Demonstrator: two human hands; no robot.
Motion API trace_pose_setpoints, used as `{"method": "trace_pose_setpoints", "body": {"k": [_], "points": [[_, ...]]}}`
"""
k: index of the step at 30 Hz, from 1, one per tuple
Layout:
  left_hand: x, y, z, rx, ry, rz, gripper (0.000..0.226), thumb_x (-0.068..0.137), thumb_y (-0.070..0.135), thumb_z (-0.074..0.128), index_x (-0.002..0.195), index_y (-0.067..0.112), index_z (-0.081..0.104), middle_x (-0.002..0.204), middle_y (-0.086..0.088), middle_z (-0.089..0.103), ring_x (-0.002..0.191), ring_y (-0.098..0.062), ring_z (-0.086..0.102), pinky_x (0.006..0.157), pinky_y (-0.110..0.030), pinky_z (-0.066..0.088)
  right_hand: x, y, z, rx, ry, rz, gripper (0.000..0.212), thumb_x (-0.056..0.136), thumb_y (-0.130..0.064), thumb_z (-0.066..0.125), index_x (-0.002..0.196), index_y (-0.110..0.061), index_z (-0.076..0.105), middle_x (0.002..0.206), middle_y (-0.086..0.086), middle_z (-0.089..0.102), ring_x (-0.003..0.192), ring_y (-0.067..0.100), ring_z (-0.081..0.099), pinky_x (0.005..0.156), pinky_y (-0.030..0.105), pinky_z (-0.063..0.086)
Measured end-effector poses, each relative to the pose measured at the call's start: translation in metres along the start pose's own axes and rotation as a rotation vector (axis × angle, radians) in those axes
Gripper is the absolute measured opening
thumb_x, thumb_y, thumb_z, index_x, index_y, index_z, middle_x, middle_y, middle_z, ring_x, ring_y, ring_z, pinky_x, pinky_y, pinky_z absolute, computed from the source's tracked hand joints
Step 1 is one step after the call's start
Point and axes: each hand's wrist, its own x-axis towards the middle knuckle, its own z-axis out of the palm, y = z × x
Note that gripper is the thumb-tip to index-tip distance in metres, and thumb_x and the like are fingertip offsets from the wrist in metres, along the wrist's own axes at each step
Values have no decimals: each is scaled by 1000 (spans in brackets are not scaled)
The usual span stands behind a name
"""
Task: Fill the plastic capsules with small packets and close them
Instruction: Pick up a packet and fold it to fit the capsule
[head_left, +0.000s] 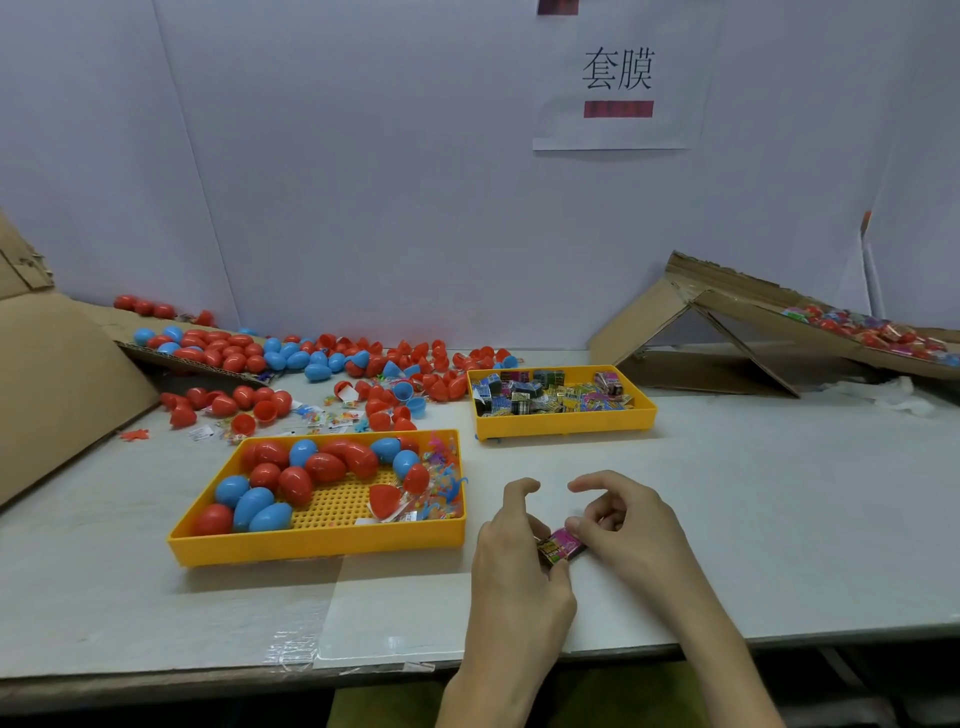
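Two hands (514, 566) on one packet (562, 545); two trays (311, 546)

Single head-worn wide-angle view, above near edge of table (753, 519), facing forward and down toward partition wall (363, 156). Left hand (514, 566), right hand (636, 525) closest, 6 o'clock; capsule tray (322, 548) 9 o'clock, packet tray (563, 423) 12 o'clock.
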Motion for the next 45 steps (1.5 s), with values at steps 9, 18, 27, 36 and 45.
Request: {"method": "trace_pose_setpoints", "body": {"k": [9, 18, 27, 36, 45], "points": [[-1, 0, -1, 20, -12, -20, 65, 86, 7, 67, 137, 35, 36, 99, 12, 56, 99, -13, 56, 86, -19, 47, -1, 5, -3, 76, 217, 21, 24, 87, -5, 72, 102, -24, 69, 73, 1, 67, 74, 15, 68, 65, 20, 48], [3, -1, -6, -260, -13, -61, 32, 90, 36, 72, 119, 36, 60, 108, 17, 65, 107, 0, 59, 80, -11, 49, -13, -7, -13, 410, 109, -131, 29, 83, -9, 77, 102, -31, 71, 77, -1, 72, 74, 14, 72, 66, 19, 55], [4, -2, -13, -389, -83, -28, 9, 91, 24, 71, 87, 24, 79, 77, 8, 74, 81, -9, 67, 70, -16, 51, -19, -14, -15, 469, -46, -238, 34, 80, -3, 77, 96, -33, 74, 75, 6, 70, 70, 20, 69, 68, 26, 56], [6, -6, -17, -655, -33, -85, 8, 87, 10, 75, 82, 15, 78, 78, -3, 77, 75, -11, 71, 68, -19, 53, -19, -16, -13, 441, -186, -193, 11, 74, -32, 78, 78, -22, 73, 79, 7, 74, 76, 22, 71, 72, 28, 55], [5, -5, -19, -656, -42, -62, 10, 90, 18, 73, 83, 23, 79, 80, -1, 76, 79, -13, 71, 70, -20, 55, -18, -11, -14, 531, -163, -199, 7, 77, -24, 74, 81, -20, 78, 78, 9, 74, 77, 17, 71, 73, 22, 54]]}}
